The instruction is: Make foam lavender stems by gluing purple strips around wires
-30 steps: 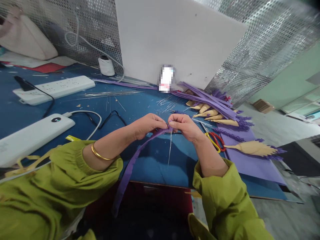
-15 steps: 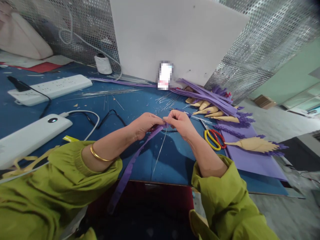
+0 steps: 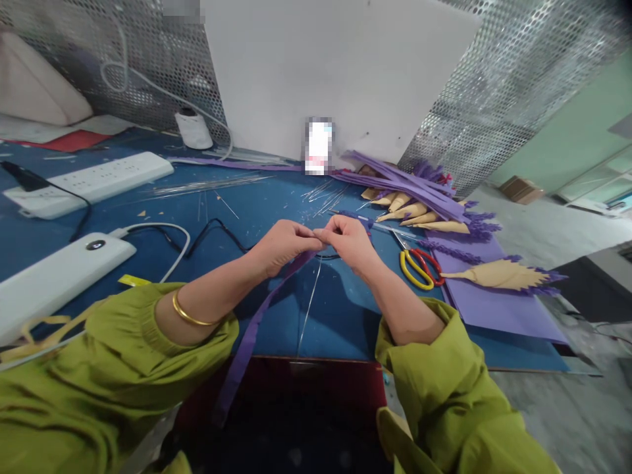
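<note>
My left hand [image 3: 282, 245] and my right hand [image 3: 348, 241] meet fingertip to fingertip above the blue table [image 3: 237, 217]. Both pinch the top end of a long purple fringed strip [image 3: 251, 332], which trails down past the table's front edge toward my lap. A thin clear wire [image 3: 309, 309] hangs from the same pinch point, under my right fingers. Both sleeves are olive green, and a gold bangle [image 3: 186, 316] sits on my left wrist.
Yellow and red scissors [image 3: 419, 266] lie just right of my right hand. Beyond them are purple foam sheets [image 3: 494, 306], purple strips and tan cones [image 3: 419, 214]. Two white power strips [image 3: 89, 176] and cables lie at left. A white board [image 3: 336, 72] leans on perforated metal mesh behind.
Both hands stayed pinched together on the strip and wire, shifting slightly left and away. The hanging wire swung to a slant, its lower end going left.
</note>
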A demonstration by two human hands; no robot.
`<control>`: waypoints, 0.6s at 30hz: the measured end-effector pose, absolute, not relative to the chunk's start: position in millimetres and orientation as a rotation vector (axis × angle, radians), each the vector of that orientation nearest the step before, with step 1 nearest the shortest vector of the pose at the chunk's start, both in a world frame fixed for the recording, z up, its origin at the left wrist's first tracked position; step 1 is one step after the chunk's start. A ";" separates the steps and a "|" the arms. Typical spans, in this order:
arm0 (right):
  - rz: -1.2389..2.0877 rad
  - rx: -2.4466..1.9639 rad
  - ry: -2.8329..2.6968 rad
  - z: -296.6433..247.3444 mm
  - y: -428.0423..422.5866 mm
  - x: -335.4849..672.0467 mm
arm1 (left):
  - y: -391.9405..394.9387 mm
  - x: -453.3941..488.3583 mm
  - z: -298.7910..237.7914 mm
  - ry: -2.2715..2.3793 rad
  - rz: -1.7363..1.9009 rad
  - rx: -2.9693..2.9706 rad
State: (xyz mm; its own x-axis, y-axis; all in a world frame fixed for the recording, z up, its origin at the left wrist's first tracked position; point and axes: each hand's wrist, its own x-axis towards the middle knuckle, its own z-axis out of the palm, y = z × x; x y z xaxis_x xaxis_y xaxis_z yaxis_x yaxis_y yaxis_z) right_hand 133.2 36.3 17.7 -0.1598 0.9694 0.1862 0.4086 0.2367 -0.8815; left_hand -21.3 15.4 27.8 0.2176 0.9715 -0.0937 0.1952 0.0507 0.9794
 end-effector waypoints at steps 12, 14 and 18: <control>0.913 -1.253 -1.711 15.2 37.8 132.3 | 14.3 -16.1 20.6 1.262 0.909 1.360; 0.954 -1.224 -1.687 18.0 36.9 133.7 | 14.7 -15.9 21.0 1.259 0.916 1.333; 1.227 -1.079 -1.639 29.5 39.1 147.1 | 16.5 -17.6 26.4 1.205 0.906 1.238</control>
State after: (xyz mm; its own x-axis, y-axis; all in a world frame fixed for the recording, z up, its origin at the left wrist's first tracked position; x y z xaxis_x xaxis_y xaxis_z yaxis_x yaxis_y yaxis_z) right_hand 147.1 39.1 29.5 -0.3123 0.9439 0.1070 0.1634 0.1644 -0.9728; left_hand -17.6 16.5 26.4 0.1817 0.9686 -0.1699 0.1059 0.1525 0.9826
